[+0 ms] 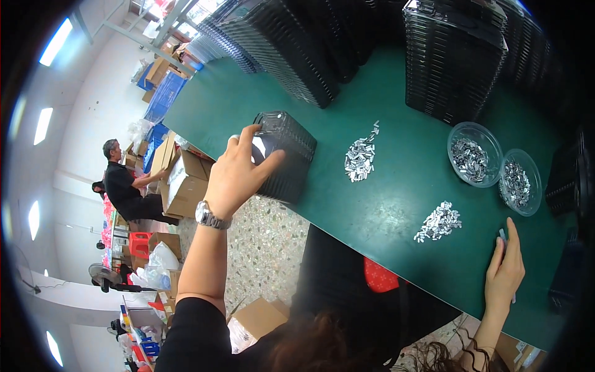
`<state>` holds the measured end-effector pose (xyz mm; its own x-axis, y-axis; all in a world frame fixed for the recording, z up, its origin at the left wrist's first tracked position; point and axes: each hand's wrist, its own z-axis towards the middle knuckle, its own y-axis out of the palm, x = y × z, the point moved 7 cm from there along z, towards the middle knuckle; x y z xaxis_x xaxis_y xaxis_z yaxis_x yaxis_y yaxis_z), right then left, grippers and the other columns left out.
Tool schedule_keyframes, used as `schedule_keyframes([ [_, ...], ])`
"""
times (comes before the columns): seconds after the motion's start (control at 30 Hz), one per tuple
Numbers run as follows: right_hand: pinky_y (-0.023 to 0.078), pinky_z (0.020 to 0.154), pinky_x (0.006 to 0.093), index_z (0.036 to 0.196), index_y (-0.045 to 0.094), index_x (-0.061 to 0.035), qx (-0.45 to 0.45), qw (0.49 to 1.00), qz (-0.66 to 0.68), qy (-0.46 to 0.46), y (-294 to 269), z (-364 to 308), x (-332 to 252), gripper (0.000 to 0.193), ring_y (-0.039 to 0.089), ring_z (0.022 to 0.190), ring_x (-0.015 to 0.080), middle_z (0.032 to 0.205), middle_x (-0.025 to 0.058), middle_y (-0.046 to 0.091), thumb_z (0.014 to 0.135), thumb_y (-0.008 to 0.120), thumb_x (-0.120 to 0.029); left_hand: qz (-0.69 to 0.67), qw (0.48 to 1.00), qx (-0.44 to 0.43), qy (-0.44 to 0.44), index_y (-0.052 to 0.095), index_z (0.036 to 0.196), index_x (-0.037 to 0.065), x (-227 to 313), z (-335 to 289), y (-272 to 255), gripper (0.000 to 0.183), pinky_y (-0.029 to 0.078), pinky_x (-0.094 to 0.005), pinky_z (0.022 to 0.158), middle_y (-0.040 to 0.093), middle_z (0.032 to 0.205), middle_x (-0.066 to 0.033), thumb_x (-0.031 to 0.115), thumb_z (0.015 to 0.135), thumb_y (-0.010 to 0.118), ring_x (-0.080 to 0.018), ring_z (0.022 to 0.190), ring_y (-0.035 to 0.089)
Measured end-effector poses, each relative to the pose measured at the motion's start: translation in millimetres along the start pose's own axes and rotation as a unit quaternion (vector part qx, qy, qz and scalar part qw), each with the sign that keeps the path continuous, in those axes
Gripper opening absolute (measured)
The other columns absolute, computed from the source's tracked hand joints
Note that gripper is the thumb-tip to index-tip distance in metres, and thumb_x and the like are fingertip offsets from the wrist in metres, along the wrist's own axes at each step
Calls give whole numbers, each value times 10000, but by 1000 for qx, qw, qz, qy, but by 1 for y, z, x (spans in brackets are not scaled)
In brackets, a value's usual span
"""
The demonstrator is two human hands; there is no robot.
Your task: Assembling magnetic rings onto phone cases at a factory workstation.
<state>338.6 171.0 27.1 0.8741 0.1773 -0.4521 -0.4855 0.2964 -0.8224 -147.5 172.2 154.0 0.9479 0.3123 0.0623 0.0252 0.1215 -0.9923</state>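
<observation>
My left hand [238, 173] is spread over the top of a stack of black plastic trays [294, 155] at the table's near-left edge. Its fingers reach over the far rim, with the thumb apart on the shiny top. At the right, my right hand [505, 270] lies low over the table, fingers long. A thin pale stick-like thing [502, 234] shows between thumb and forefinger; its kind is unclear, and the palm hides most of it. Nearby are one pile of small silvery pieces [439, 222] and another pile of silvery pieces [360, 159].
Two clear round bowls, a left bowl [455, 133] and a right bowl [534, 173], hold more silvery pieces. Tall stacks of black trays [455, 62] line the green table's [378, 211] far side. Beyond the left edge, a person [124, 186] handles a cardboard box [189, 186].
</observation>
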Motion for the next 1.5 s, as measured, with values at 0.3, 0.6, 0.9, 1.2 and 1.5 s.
schedule_keyframes([
  [0.3,546,825,427,1361,616,-11,-13,1000,-15,-7,6,-5,2,323,712,976,360,1140,198,710,1049,553,-65,7,956,209,206,587,1424,62,53,-59,-11,733,493,-475,977,636,1297,-227,393,826,852,-388,1138,623],
  [0.6,530,810,416,1251,677,7,-27,988,23,150,-22,-1,33,288,661,901,377,1080,221,649,1029,604,-161,-255,910,-36,326,627,1357,43,156,-82,122,553,386,-493,1154,516,1491,-217,186,856,814,-411,1393,466],
  [0.9,515,784,373,1195,679,29,55,924,42,376,-101,-29,105,385,665,816,266,892,155,683,1054,574,-313,-320,896,-39,305,602,1367,0,138,-85,150,510,309,-534,1194,427,1545,-289,151,899,737,-456,1432,398],
  [1.2,461,1105,490,1550,214,176,105,924,-142,339,-69,55,125,1263,505,1376,468,1475,372,481,751,857,-562,-251,916,-69,306,605,1375,53,142,-80,155,559,293,-578,1187,430,1561,-283,160,855,782,-486,1459,369],
  [1.5,496,1042,484,1539,218,175,180,906,-171,344,-39,79,108,1308,618,1227,474,1317,374,607,698,894,-565,-242,907,-82,335,604,1360,30,153,-80,147,518,255,-580,1195,425,1571,-278,158,885,764,-488,1459,361],
])
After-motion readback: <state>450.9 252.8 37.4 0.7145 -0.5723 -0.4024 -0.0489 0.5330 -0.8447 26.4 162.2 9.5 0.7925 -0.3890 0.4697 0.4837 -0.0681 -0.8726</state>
